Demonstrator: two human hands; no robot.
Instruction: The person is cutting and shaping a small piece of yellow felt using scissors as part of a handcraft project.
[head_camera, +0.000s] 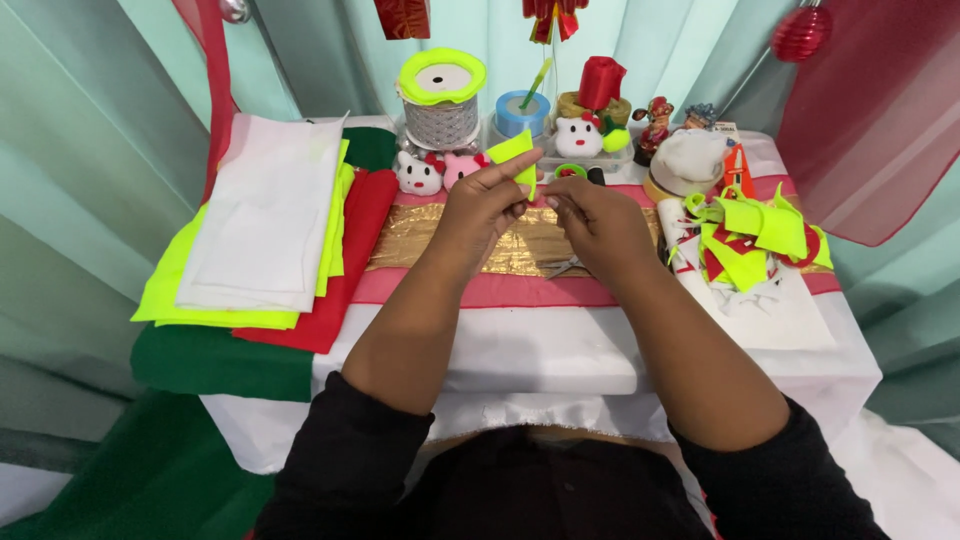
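Note:
My left hand (483, 208) and my right hand (592, 218) meet above the middle of the table, over a gold fabric band (420, 240). Between the fingertips of both hands is a small piece of neon yellow-green felt (515, 155), sticking up from my left fingers. My right fingers pinch at its lower edge. Both forearms reach forward from black sleeves.
A stack of white, neon yellow, red and green felt sheets (265, 235) lies at the left. Cut neon and red felt scraps (755, 240) lie on white paper at the right. At the back stand a ribbon spool (441, 100), small plush figures (420, 172), a tape roll (522, 112) and ornaments.

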